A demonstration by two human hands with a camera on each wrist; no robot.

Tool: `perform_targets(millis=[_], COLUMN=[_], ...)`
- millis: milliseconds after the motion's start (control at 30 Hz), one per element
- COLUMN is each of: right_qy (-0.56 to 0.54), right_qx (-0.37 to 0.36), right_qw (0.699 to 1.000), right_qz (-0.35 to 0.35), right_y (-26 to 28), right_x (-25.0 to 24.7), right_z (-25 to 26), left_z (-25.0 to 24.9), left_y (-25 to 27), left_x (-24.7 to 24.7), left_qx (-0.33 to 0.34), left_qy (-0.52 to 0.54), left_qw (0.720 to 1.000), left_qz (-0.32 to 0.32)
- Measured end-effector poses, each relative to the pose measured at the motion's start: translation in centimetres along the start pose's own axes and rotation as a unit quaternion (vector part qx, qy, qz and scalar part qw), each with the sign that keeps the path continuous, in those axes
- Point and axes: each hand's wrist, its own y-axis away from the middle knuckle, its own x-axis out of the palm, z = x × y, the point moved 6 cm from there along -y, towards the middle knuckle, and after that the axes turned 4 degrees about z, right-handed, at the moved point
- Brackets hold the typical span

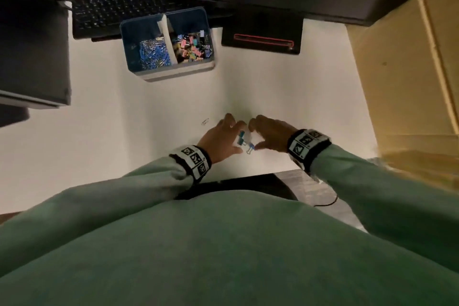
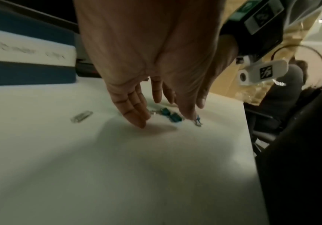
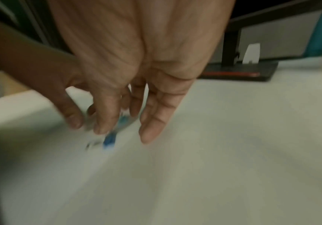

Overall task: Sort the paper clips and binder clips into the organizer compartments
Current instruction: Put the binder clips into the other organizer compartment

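Several small blue binder clips lie near the table's front edge. My left hand and right hand cup around them from either side, fingers relaxed and fingertips down at the table. In the left wrist view the left hand has its straight fingers touching the table beside the teal clips. The right wrist view is blurred; the right hand hovers over a blue clip. Neither hand visibly holds a clip. One silver paper clip lies left of the hands. The blue organizer holds paper clips left, binder clips right.
A black keyboard lies behind the organizer, and a black monitor base with a red line stands to its right. A dark box sits at the left. A cardboard box borders the table's right edge.
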Motion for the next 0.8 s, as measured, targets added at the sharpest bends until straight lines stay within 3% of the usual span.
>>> perform_targets(millis=[200, 467, 567, 667, 800], right_qy=[-0.029, -0.043, -0.088, -0.173, -0.254], right_qx=[-0.023, 0.008, 0.008, -0.01, -0.029], right_qw=[0.998, 0.996, 0.989, 0.965, 0.923], right_qz=[-0.044, -0.073, -0.117, -0.199, -0.287], right_y=[0.2, -1.1, -0.8, -0.4, -2.2], right_x=[2.7, 1.7, 0.2, -3.0, -10.0], right_z=[0.3, -0.5, -1.1, -0.6, 3.8], left_z=[-0.2, 0.5, 1.0, 2.0, 4.6], left_y=[-2.0, -1.7, -1.0, 0.1, 1.0], left_x=[0.5, -0.4, -1.3, -4.6, -13.8], left_qx=[0.022, 0.009, -0.015, -0.026, -0.059], left_qy=[-0.018, -0.02, 0.028, 0.101, 0.155], left_qw=[0.999, 0.999, 0.998, 0.985, 0.935], left_qz=[-0.015, -0.033, -0.056, -0.14, -0.313])
